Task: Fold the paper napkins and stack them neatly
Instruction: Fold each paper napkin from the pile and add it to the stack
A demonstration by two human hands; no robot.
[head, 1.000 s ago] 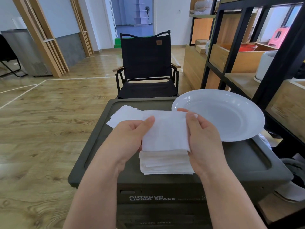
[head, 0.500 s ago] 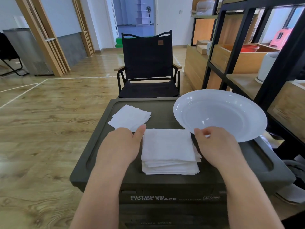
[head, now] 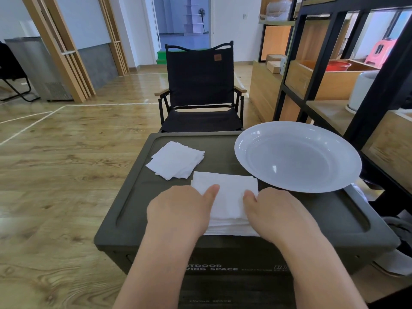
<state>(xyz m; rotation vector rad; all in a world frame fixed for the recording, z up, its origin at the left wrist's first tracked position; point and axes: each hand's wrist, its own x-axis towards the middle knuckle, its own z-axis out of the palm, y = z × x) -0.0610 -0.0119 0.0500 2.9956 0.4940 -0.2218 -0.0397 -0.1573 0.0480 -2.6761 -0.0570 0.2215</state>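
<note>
From the head view we see a dark green box serving as our desk [head: 301, 210] on a wood floor [head: 55, 175]. A stack of napkins [head: 227, 197] lies on it, folded napkins [head: 176, 160] behind, a white plate [head: 296, 156] right, a black chair [head: 200, 90] beyond. Our left hand [head: 180, 210] and right hand [head: 276, 210] rest on the stack; whether the fingers grip paper, we cannot tell.

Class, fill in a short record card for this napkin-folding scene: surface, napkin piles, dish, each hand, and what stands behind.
surface: dark green box lid
near pile: unfolded napkins, at the front middle
far pile: folded napkins, smaller, behind and left of the near pile
plate: white, nothing on it, at the right
left hand: thumb on the near pile
right hand: thumb on the near pile
behind: black chair
</note>
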